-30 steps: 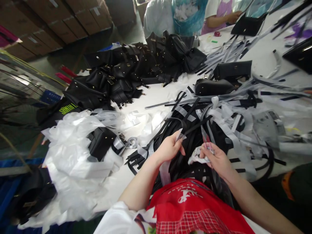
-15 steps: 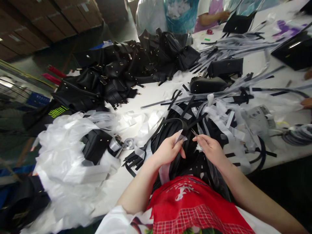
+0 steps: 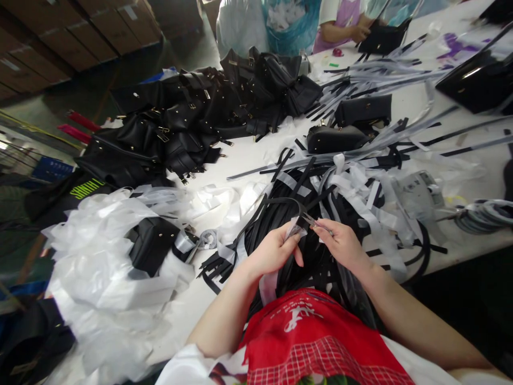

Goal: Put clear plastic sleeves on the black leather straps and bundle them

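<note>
My left fingers (image 3: 289,245) pinch translucent film (image 3: 295,230) beside a black strap (image 3: 295,201), seemingly to steady it. My right fingers (image 3: 332,238) grip a pointed metal tool (image 3: 310,218), tip toward the strap.

Left grip (image 3: 278,248) and right grip (image 3: 340,241) pinch close together, forearms (image 3: 229,302) angled inward.

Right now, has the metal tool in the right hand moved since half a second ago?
Yes: the metal tool shifted left against the rounded black bag, toward the looped black strap.

The metal tool (image 3: 311,220) lies partly hidden — inside the right grip (image 3: 340,243).
</note>
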Demonstrator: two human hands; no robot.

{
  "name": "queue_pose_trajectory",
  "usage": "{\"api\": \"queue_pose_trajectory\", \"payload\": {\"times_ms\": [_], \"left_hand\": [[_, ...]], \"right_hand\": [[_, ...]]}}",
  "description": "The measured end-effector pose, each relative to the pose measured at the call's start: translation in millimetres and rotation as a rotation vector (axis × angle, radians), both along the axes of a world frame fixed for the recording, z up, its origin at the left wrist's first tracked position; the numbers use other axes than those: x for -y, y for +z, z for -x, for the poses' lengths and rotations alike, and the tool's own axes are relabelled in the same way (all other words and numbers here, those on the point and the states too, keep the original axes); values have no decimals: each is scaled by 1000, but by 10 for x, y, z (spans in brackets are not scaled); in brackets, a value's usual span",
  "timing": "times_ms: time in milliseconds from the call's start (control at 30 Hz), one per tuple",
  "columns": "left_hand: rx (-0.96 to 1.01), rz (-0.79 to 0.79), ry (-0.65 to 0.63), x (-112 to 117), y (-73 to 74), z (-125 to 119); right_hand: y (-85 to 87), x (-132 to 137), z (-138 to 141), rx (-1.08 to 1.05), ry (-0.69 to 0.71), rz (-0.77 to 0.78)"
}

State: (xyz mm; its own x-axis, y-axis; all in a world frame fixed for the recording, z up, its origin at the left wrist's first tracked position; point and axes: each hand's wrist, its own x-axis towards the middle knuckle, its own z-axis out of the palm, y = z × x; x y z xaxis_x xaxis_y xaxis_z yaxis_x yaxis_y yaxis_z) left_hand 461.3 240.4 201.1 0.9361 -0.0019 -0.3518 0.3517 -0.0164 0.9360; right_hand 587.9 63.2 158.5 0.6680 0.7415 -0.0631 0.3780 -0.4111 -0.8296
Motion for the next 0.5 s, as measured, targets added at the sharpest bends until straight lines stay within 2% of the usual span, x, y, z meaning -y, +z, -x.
{"api": "queue_pose_trajectory", "payload": {"times_ms": [167,267,333,400,500], "left_hand": [[-36,84,20,18,-17,-24],[-69,80,13,21,-39,-48],[-81,62,25,23,-56,-62],[-98,29,46,26,-79,-61],[-145,-43,55,9,-170,-31]], "right_hand": [[2,4,-17,45,28,-13],[-29,59,-38,32,17,-35],[-82,141,-155,35,-15,-28],[-153,262,-423,70,-85,87],[-227,546,-1135,174,-280,443]]}}
